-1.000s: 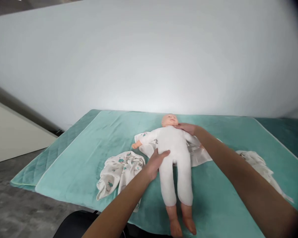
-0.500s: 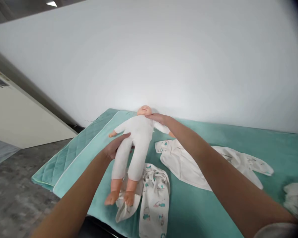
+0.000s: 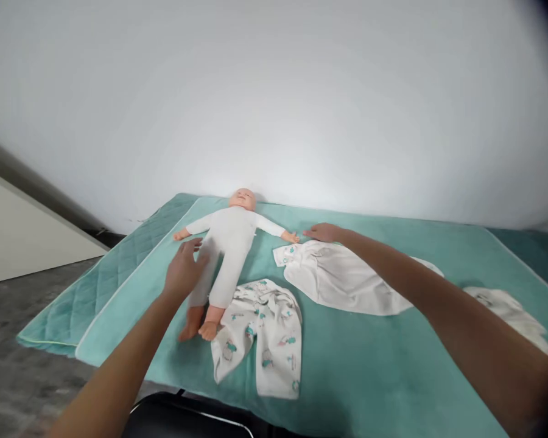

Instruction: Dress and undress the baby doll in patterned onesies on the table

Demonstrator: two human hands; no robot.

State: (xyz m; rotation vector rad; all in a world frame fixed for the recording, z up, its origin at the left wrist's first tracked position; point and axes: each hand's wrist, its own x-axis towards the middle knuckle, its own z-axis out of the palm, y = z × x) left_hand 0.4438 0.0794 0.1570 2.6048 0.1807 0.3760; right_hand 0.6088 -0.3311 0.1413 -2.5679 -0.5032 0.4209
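Note:
A baby doll (image 3: 232, 231) in white lies on its back, head toward the wall and arms spread. My left hand (image 3: 186, 267) is over the doll's leg at the left, fingers apart and holding nothing; whether it touches the leg I cannot tell. Just right of the doll's hand is my right hand (image 3: 325, 232), its fingers stretched out above the white baby shirt (image 3: 333, 277). My right forearm hides part of that shirt. Printed baby pants (image 3: 274, 331) lie flat by the doll's feet, with one foot close to a trouser leg.
A green padded mat (image 3: 356, 365) covers the surface, over a quilted layer (image 3: 73, 310) at the left. Another white cloth item (image 3: 514, 313) lies at the right. A white wall (image 3: 274, 97) rises behind. A black object (image 3: 187, 420) stands at the front edge.
Both hands have come away from the doll's body, my right hand moving right toward the shirt. The doll now lies further left, and the pants are more fully visible. The camera view has shifted.

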